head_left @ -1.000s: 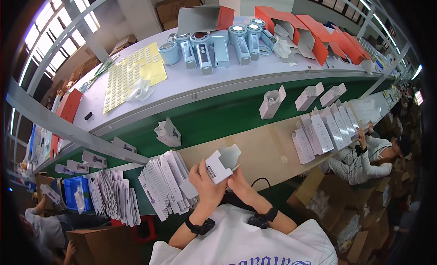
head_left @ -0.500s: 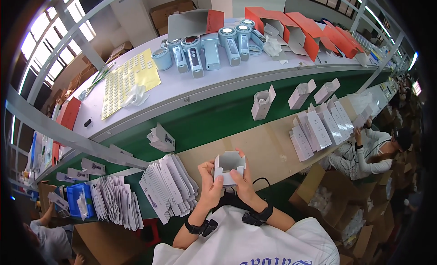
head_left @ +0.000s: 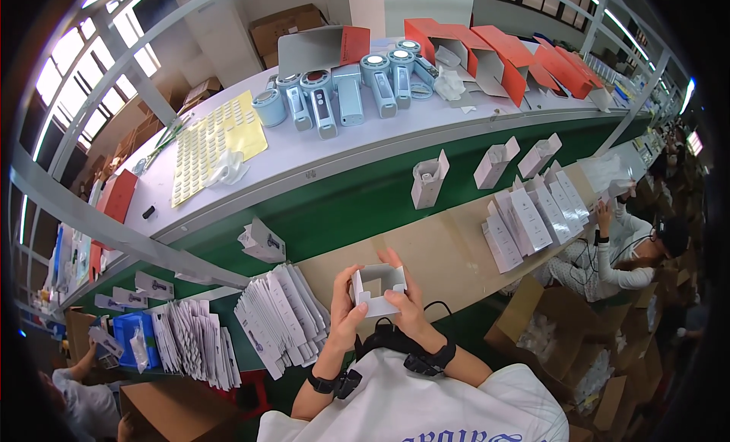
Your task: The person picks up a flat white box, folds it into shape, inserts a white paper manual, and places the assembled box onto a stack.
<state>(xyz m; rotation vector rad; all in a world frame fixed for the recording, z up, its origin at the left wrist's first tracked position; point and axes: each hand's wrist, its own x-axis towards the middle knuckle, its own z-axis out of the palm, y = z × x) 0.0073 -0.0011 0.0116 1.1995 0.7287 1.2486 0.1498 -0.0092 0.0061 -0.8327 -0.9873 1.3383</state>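
I hold a small white carton (head_left: 374,306) between both hands above the tan bench, close to my body. Its open end faces up toward me, with small tabs along the near rim, and a tan patch shows inside it. My left hand (head_left: 346,309) wraps the carton's left side, thumb on the near wall. On the opposite side, my right hand (head_left: 408,301) grips with its thumb at the near rim and its fingers behind. Just left of my hands leans a stack of flattened white cartons (head_left: 277,316).
Open white cartons (head_left: 430,185) stand along the green panel, with more filled ones (head_left: 525,218) at right. Light-blue handheld devices (head_left: 350,96) and red boxes (head_left: 498,50) sit on the upper shelf. A co-worker (head_left: 623,252) sits at right; brown cardboard boxes (head_left: 536,320) lie nearby.
Both hands have shifted around the carton, which has tilted, and its far flap no longer stands up. The co-worker at right has moved their hands.
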